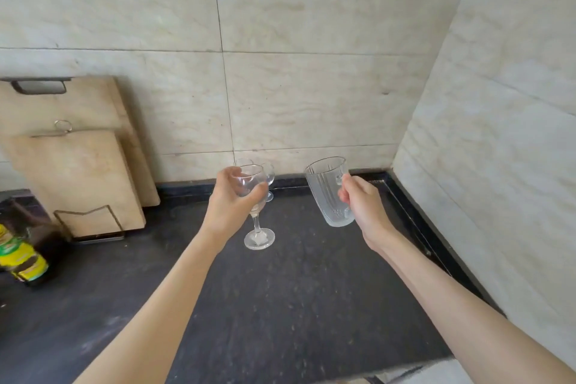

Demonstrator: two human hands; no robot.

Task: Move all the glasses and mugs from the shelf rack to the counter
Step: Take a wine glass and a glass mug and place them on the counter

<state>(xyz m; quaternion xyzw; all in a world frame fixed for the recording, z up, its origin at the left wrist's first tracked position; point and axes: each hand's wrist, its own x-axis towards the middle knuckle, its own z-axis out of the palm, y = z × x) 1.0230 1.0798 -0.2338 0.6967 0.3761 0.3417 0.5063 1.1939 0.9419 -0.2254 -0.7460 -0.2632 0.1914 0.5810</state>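
Note:
My left hand (232, 207) grips the bowl of a clear wine glass (258, 229), whose foot hangs just above the dark counter (280, 305). My right hand (363, 206) holds a ribbed clear glass mug (327, 190) by its handle, tilted and lifted over the counter. Behind the wine glass, near the back wall, stand two more small stemmed glasses (269, 179), partly hidden by my left hand and the glass in it. The shelf rack is out of view.
Two wooden cutting boards (78, 171) lean against the wall at the left, in a wire holder (90, 224). A bottle with a yellow-green label (21, 259) stands at the far left. A tiled side wall (498, 165) bounds the counter on the right.

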